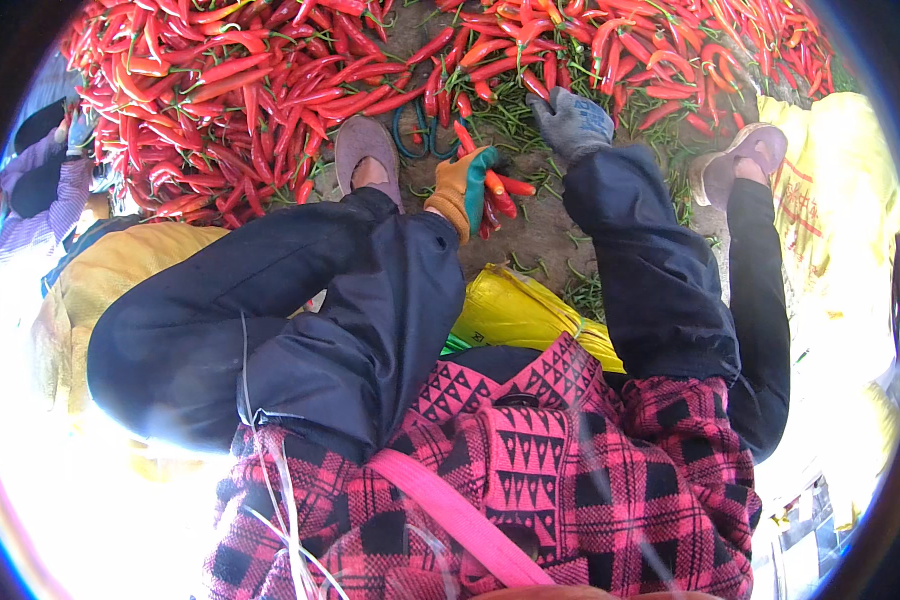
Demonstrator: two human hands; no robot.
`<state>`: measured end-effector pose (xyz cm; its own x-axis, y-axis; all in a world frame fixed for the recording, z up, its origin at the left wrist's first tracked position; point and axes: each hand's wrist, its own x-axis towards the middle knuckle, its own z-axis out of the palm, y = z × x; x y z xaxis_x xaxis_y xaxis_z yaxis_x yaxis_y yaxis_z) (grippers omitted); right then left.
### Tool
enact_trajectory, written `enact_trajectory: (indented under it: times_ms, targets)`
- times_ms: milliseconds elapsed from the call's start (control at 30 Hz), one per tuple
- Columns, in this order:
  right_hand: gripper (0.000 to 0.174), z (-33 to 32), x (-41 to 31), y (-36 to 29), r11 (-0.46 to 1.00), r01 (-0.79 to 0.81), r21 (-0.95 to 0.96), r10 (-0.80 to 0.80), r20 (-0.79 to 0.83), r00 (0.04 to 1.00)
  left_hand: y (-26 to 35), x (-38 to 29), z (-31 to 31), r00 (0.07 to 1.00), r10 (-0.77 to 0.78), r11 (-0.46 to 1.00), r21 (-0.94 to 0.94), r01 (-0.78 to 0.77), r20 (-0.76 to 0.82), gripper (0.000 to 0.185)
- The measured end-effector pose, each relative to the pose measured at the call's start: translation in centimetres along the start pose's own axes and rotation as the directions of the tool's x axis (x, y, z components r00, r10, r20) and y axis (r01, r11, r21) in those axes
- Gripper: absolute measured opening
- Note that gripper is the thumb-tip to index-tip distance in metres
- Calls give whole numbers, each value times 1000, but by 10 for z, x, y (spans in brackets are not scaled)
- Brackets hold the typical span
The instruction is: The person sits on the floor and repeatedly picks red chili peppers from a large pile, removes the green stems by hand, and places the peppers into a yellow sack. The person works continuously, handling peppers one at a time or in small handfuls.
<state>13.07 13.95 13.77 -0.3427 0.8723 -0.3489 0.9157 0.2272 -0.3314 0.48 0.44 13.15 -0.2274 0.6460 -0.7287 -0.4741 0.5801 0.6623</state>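
Observation:
My left hand [465,187], in an orange and green work glove, is closed around several red chili peppers [501,196] that stick out on its right side. My right hand [574,124], in a grey glove, reaches to the edge of the right chili heap [637,45]. Its fingertips are at a red chili; whether they grip it I cannot tell. Between the hands lie loose green stems [506,112] on the ground. Blue-green scissor handles [420,139] show beside my left shoe, with their blades hidden.
A large heap of red chilies [217,97] fills the upper left. A folded yellow plastic bag [532,307] lies between my legs. Yellow woven sacks [817,187] stand at the right and another sack [142,262] at the left. A co-worker in striped sleeves [56,187] sits at the far left.

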Motion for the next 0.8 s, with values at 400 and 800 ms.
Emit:
enact_trajectory:
  times_ms: [400, 800]
  targets:
    - [45, -32, -88, 25, 929, -93, 357, 43, 145, 988, 37, -39, 37, 947, -73, 994, -50, 93, 313, 30]
    - [31, -115, -119, 7, 375, -43, 926, -97, 85, 992, 87, -84, 48, 923, 109, 947, 243, -209, 369, 20]
